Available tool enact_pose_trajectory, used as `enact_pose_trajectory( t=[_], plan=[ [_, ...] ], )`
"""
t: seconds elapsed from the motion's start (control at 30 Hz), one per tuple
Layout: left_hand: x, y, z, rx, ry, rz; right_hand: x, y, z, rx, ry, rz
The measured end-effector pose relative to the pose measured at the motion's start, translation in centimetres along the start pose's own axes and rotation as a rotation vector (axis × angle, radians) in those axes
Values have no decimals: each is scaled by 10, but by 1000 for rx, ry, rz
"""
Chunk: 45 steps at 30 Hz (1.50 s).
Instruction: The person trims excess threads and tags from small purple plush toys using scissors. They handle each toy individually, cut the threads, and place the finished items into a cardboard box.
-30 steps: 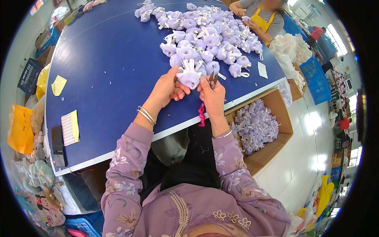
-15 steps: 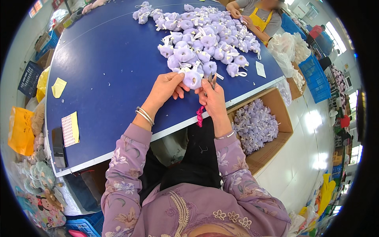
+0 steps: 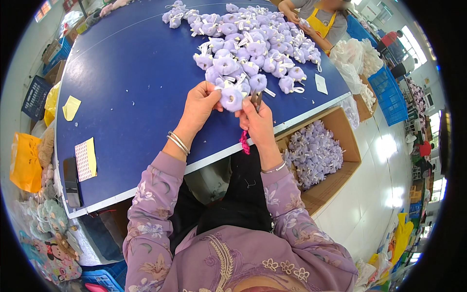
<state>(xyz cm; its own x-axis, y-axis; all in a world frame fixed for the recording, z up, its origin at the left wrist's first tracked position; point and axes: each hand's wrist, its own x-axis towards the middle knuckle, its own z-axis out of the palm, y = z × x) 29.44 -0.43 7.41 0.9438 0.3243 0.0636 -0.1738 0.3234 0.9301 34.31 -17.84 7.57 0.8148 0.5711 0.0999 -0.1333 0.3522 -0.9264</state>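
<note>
A small fluffy lilac plush piece [image 3: 231, 100] with a dark hole in its middle is held between my two hands over the table's near edge. My left hand [image 3: 201, 103] pinches its left side. At its right edge are the fingertips of my right hand [image 3: 257, 119], which is also closed round small metal scissors [image 3: 256, 99], blades pointing away from me. Something pink and wrapped [image 3: 244, 142], perhaps their handle, hangs below that palm. Just beyond lies a large pile of similar lilac plush pieces [image 3: 255, 48] with white ribbon loops and pale yellow bits.
The blue table [image 3: 131, 126] carries a phone [image 3: 71, 182], a sticker sheet [image 3: 86, 159] and yellow paper [image 3: 71, 108] at left. An open cardboard box [image 3: 335, 187] of lilac pieces stands by my right arm. Across the table, a co-worker in a yellow apron [image 3: 323, 24] handles a piece.
Both my hands have shifted slightly left and the plush piece has moved with them, still held. The co-worker's hands have shifted, and a lilac piece now shows in them.
</note>
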Motion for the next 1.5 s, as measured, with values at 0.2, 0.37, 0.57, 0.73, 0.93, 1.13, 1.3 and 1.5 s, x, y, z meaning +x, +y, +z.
enact_pose_trajectory(
  t=[0.2, 0.37, 0.57, 0.73, 0.93, 1.13, 1.3, 1.5],
  plan=[
    [2, 6, -1, -171, -62, -72, -5, -17, 3, -115, 1, -65],
    [2, 19, -8, -192, 98, -15, -6, -78, -52, 511, -61, -405],
    [6, 13, -4, -42, 192, 65, 30, -35, -38, -830, 98, -285],
    [6, 10, -10, -4, 163, 60, 43, -15, -22, -1218, -27, -334],
    [5, 1, -1, 252, 84, 61, 49, -14, -26, -1068, -3, -220],
    [-1, 3, 6, 245, -52, 70, 37, -24, -28, -214, -95, 236],
    [-1, 3, 7, 215, -105, 2, 31, -19, -20, -158, -62, 303],
    [-2, 7, 6, 214, -11, 78, 22, -21, -25, -128, -50, 121]
  ],
)
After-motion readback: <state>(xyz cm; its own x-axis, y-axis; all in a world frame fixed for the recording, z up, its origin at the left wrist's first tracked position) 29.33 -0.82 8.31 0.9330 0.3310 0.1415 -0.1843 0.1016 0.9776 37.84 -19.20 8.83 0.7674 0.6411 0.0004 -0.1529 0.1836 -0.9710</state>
